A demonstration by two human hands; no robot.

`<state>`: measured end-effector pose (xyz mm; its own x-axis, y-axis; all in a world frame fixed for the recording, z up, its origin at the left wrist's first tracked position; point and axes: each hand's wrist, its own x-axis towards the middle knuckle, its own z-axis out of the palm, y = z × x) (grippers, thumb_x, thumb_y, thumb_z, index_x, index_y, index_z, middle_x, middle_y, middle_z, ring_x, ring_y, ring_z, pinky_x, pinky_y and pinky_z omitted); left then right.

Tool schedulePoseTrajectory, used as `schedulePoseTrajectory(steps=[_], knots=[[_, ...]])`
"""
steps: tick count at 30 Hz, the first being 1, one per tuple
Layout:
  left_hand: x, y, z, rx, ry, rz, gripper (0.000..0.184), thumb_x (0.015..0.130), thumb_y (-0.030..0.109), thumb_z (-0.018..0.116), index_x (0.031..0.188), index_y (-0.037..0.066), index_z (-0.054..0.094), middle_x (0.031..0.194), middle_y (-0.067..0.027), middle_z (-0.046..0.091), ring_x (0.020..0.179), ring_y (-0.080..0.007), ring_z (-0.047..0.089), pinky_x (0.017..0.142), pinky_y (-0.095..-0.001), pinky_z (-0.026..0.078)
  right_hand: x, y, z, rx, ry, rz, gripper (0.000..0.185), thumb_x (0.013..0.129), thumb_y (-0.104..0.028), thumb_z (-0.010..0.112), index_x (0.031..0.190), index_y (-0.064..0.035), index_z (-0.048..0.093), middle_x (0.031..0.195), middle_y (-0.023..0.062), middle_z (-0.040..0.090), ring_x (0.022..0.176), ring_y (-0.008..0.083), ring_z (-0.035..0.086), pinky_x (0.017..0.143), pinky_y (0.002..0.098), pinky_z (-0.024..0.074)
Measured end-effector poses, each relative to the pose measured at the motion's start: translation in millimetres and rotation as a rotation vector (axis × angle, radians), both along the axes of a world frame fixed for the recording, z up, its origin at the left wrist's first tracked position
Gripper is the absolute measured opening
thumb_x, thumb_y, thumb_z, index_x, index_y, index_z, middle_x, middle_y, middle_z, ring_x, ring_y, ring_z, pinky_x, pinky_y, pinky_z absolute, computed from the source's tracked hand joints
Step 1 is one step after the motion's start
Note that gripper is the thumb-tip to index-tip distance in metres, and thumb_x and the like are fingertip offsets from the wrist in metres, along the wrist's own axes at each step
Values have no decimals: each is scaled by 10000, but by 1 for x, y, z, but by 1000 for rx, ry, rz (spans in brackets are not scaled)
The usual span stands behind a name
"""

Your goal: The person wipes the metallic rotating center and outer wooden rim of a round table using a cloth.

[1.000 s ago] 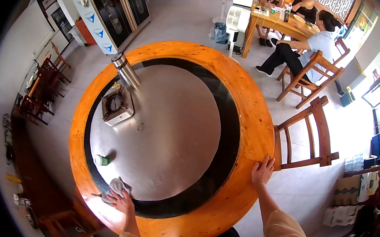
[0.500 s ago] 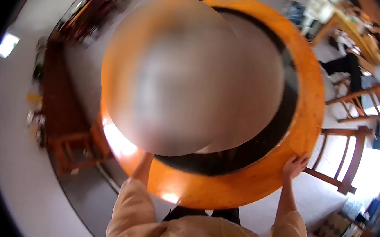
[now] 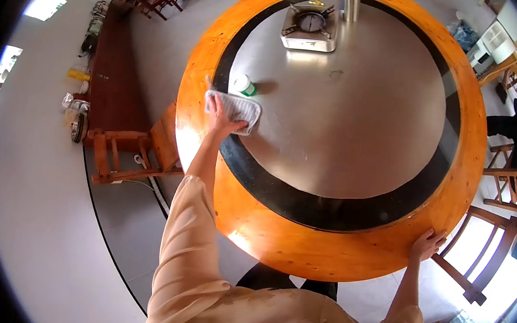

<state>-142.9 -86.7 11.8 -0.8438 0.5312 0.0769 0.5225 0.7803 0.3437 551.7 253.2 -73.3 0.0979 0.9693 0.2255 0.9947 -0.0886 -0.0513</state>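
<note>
A folded grey-white cloth (image 3: 241,111) lies under my left hand (image 3: 219,120), over the left part of the round table, across its black ring. My fingers and thumb grip the cloth from above. Just beyond it stands a small white and green container (image 3: 245,85). The round table (image 3: 318,253) has an orange wooden rim, a black ring and a grey metallic centre. My right hand (image 3: 428,245) rests on the rim at the lower right, fingers laid over the wood, holding nothing.
Toward the table's far side sit a portable gas stove (image 3: 309,38) and an upright metal pipe (image 3: 349,6). Wooden chairs stand close by at the left (image 3: 120,155) and right (image 3: 478,254). A seated person's leg (image 3: 513,131) shows at the far right.
A large blur hid much of the table earlier; now the cloth, container and stove show. My left arm reaches farther forward. The right hand stays on the rim, while the view has shifted.
</note>
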Motion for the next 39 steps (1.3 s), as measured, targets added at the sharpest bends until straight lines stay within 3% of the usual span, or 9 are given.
schedulePoseTrajectory(steps=[6,11,20,26,30,31,34,37,39], knots=[[-19,46,-7,211,-101,-117,1456,436,433,950,1495,-35,68,1529,-335,105,1447,-442,90,1174,-452,181,0,1,5,-138,11,-45,627,993,-527,291,1528,-214,202,1533,198,251,1335,415,370,1041,504,416],[-16,81,-16,114,-14,-257,1376,474,524,908,1501,22,142,1547,-270,171,1443,-427,142,1162,-514,182,-4,-2,7,-108,43,-18,617,998,-525,284,1523,-210,214,1524,195,270,1318,427,387,1030,515,420],[-2,134,-3,86,-80,-556,1266,529,494,889,1494,23,218,1558,-193,223,1453,-382,155,1172,-510,161,7,2,0,-102,45,-11,621,994,-547,263,1519,-218,228,1524,194,272,1313,437,385,1040,540,400],[-12,142,-6,-195,117,-460,1013,724,650,697,1498,153,272,1576,-179,143,1458,-378,123,1182,-465,170,10,3,-5,-94,94,7,653,987,-577,259,1515,-193,262,1528,210,271,1365,416,329,1112,525,305],[-45,90,-6,-159,154,-120,874,795,607,649,1470,155,326,1524,-277,211,1418,-422,212,1149,-473,230,5,2,1,-42,66,69,625,1002,-535,267,1499,-157,290,1511,199,308,1353,400,352,1100,509,334],[-54,68,-2,-154,126,-57,930,771,650,635,1446,68,371,1510,-291,242,1425,-414,206,1159,-473,186,2,-1,4,-31,62,77,611,1009,-515,269,1492,-143,301,1504,192,323,1346,395,364,1091,503,353],[-81,-6,-24,-167,163,104,840,826,609,594,1431,62,391,1505,-272,266,1409,-424,229,1153,-473,202,7,3,2,19,58,179,591,1015,-489,291,1483,-129,319,1490,193,347,1338,403,373,1093,491,351],[-92,-83,-62,76,20,-3,724,896,530,532,1430,61,391,1523,-235,262,1419,-412,213,1161,-477,182,5,3,-1,6,53,141,608,1010,-517,275,1484,-137,319,1491,189,350,1339,396,378,1095,485,353],[-71,-114,-57,-101,-11,-118,628,916,399,509,1439,75,383,1544,-211,232,1445,-392,147,1180,-465,144,8,5,-5,-12,84,137,622,1005,-540,260,1488,-151,310,1500,183,340,1346,391,373,1099,480,350]])
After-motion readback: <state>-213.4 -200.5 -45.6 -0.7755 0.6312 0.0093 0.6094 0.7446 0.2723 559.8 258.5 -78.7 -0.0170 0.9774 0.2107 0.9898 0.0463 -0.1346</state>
